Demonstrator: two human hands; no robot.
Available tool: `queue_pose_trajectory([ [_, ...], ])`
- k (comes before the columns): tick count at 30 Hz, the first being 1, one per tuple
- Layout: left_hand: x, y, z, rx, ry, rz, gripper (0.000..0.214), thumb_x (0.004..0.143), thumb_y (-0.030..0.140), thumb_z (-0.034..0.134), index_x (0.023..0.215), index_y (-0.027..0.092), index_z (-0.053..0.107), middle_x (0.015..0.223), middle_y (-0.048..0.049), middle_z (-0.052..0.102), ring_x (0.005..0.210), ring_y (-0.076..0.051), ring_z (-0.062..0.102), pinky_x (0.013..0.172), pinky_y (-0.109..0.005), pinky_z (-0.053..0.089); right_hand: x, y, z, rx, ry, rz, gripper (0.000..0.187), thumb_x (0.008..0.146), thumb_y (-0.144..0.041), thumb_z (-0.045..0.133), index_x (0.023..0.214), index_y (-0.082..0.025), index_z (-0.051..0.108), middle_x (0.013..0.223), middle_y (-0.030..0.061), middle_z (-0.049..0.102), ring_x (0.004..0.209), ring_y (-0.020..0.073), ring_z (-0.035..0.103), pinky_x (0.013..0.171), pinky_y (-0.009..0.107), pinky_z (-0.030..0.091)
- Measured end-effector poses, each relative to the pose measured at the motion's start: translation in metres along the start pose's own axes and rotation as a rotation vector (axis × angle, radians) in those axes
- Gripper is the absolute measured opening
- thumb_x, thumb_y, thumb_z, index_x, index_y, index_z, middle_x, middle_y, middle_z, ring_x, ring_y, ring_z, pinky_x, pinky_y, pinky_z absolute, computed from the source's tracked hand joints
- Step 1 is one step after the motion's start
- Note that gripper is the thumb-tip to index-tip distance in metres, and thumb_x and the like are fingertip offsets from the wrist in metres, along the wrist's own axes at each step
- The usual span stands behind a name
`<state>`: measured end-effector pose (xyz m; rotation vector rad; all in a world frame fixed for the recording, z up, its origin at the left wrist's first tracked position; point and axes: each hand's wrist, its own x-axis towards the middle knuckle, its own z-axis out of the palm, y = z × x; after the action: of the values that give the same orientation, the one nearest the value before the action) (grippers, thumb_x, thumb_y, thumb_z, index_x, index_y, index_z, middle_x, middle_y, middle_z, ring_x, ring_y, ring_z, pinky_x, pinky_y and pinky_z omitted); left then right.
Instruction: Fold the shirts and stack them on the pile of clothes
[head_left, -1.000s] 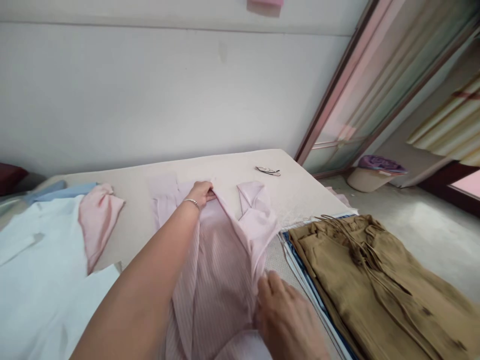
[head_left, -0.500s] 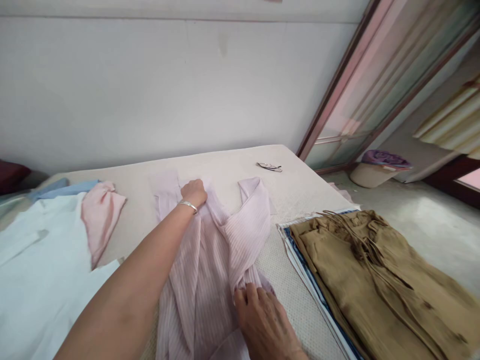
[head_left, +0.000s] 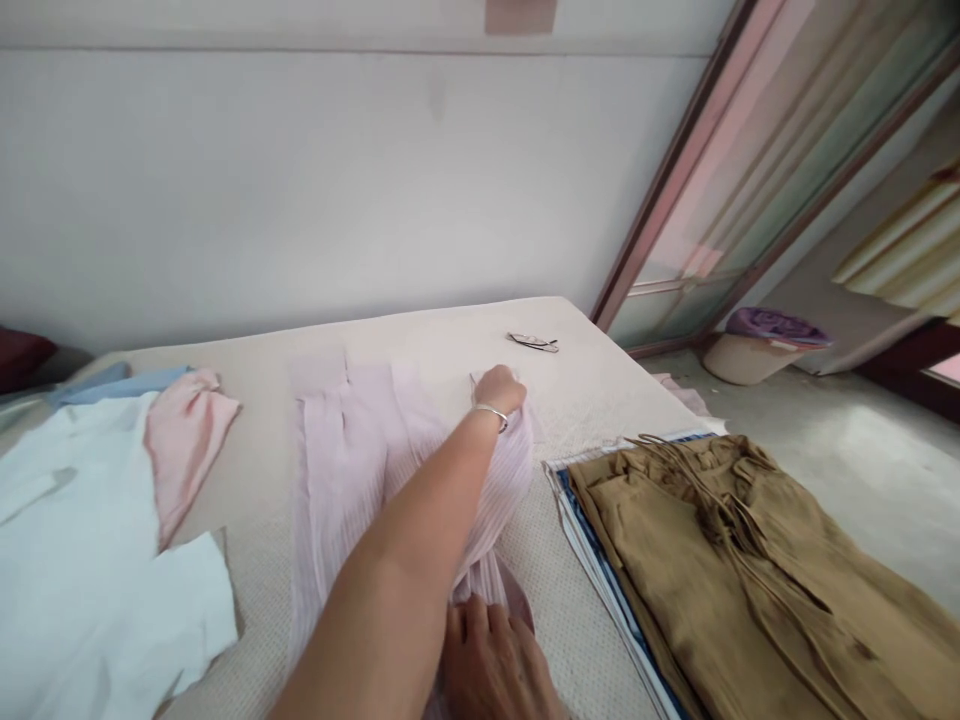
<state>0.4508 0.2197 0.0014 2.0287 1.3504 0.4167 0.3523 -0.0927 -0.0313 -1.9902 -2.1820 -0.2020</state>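
A pale pink striped garment [head_left: 352, 450] lies spread on the cream bed [head_left: 450, 335] in front of me. My left hand [head_left: 501, 388], with a silver bracelet at the wrist, reaches across to the garment's far right corner and its fingers are closed on the cloth there. My right hand [head_left: 491, 665] lies low near the bottom edge, fingers flat and together, pressing on the garment's near part beside my left forearm.
A stack of folded clothes topped by an olive-brown garment [head_left: 735, 560] lies at the right. A white garment [head_left: 82, 580] and a pink piece [head_left: 184, 450] lie at the left. A small metal object [head_left: 534, 342] sits near the bed's far edge. A basket [head_left: 754, 350] stands on the floor.
My left hand has let go of the garment's upper middle and moved right to its far right corner. My right hand has slid left and lower on the cloth.
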Motion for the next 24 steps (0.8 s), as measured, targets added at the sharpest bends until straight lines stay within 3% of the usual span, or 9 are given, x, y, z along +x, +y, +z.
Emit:
queue_pose_trajectory([
  [3, -0.013, -0.004, -0.026, -0.183, 0.03, 0.006, 0.011, 0.088, 0.02, 0.056, 0.093, 0.017, 0.065, 0.089, -0.0106, 0.072, 0.093, -0.022, 0.072, 0.076, -0.029, 0.053, 0.0, -0.001, -0.001, -0.01, -0.021, 0.0, 0.015, 0.085, -0.012, 0.06, 0.091, -0.024, 0.056, 0.077, 0.004, 0.061, 0.067, 0.0224, 0.058, 0.06, 0.037, 0.043],
  [6, -0.043, -0.026, -0.077, -0.452, 0.057, 0.062, 0.013, 0.09, 0.024, 0.05, 0.094, 0.019, 0.062, 0.092, -0.0046, 0.072, 0.091, -0.016, 0.071, 0.078, -0.025, 0.055, 0.001, -0.004, -0.001, -0.029, -0.023, 0.023, 0.014, 0.083, -0.014, 0.062, 0.092, -0.023, 0.056, 0.078, 0.0052, 0.061, 0.068, 0.0234, 0.058, 0.062, 0.038, 0.044],
  [9, -0.088, -0.074, -0.132, -1.326, 0.131, 0.102, 0.016, 0.077, 0.017, 0.059, 0.092, 0.018, 0.064, 0.098, -0.0049, 0.074, 0.096, -0.017, 0.071, 0.086, -0.027, 0.057, 0.004, -0.006, -0.004, -0.046, -0.047, 0.038, 0.016, 0.08, -0.016, 0.067, 0.087, -0.023, 0.055, 0.076, 0.0048, 0.061, 0.066, 0.0243, 0.058, 0.06, 0.038, 0.042],
  [11, -0.122, -0.113, -0.157, -1.606, 0.209, 0.082, 0.022, 0.077, 0.016, 0.057, 0.097, 0.016, 0.066, 0.099, -0.0079, 0.075, 0.098, -0.02, 0.072, 0.089, -0.031, 0.058, 0.005, -0.006, -0.007, -0.048, -0.075, 0.031, 0.017, 0.079, -0.014, 0.068, 0.087, -0.022, 0.055, 0.076, 0.0043, 0.062, 0.067, 0.0242, 0.06, 0.06, 0.037, 0.042],
  [13, -0.15, -0.15, -0.171, -1.723, 0.29, -0.037, 0.024, 0.083, 0.025, 0.054, 0.1, 0.014, 0.067, 0.098, -0.0116, 0.075, 0.095, -0.024, 0.073, 0.085, -0.036, 0.06, 0.006, -0.005, -0.012, -0.044, -0.096, 0.02, 0.018, 0.08, -0.012, 0.068, 0.089, -0.022, 0.056, 0.079, 0.0044, 0.063, 0.069, 0.0237, 0.061, 0.061, 0.036, 0.042],
  [15, -0.168, -0.179, -0.178, -1.687, 0.316, -0.159, 0.035, 0.087, 0.04, 0.055, 0.103, 0.012, 0.067, 0.097, -0.0151, 0.074, 0.093, -0.028, 0.073, 0.079, -0.039, 0.06, 0.006, -0.004, -0.015, -0.046, -0.11, 0.011, 0.018, 0.081, -0.011, 0.067, 0.091, -0.021, 0.057, 0.081, 0.0046, 0.063, 0.071, 0.024, 0.062, 0.062, 0.037, 0.043],
  [18, -0.177, -0.206, -0.188, -1.295, 0.452, -0.314, 0.032, 0.079, 0.04, 0.068, 0.098, 0.014, 0.068, 0.09, -0.0112, 0.074, 0.082, -0.024, 0.071, 0.068, -0.033, 0.057, 0.005, -0.003, -0.017, -0.067, -0.106, 0.019, 0.021, 0.08, -0.009, 0.066, 0.096, -0.021, 0.058, 0.082, 0.0045, 0.063, 0.073, 0.0245, 0.063, 0.064, 0.037, 0.042],
  [21, -0.175, -0.219, -0.204, -0.943, 0.56, -0.425, 0.029, 0.062, 0.024, 0.08, 0.086, 0.016, 0.066, 0.084, -0.0084, 0.072, 0.08, -0.025, 0.069, 0.062, -0.029, 0.05, 0.005, -0.003, -0.012, -0.067, -0.104, 0.006, 0.024, 0.08, -0.008, 0.066, 0.099, -0.021, 0.059, 0.083, 0.004, 0.064, 0.074, 0.023, 0.063, 0.064, 0.036, 0.041],
  [24, -0.163, -0.214, -0.211, -0.411, 0.675, -0.411, 0.035, 0.06, 0.021, 0.081, 0.092, 0.017, 0.065, 0.102, -0.0146, 0.071, 0.105, -0.035, 0.066, 0.077, -0.036, 0.051, 0.004, -0.005, -0.007, -0.074, -0.096, 0.034, 0.021, 0.079, -0.009, 0.067, 0.092, -0.022, 0.057, 0.079, 0.0029, 0.063, 0.071, 0.0228, 0.061, 0.064, 0.036, 0.04],
])
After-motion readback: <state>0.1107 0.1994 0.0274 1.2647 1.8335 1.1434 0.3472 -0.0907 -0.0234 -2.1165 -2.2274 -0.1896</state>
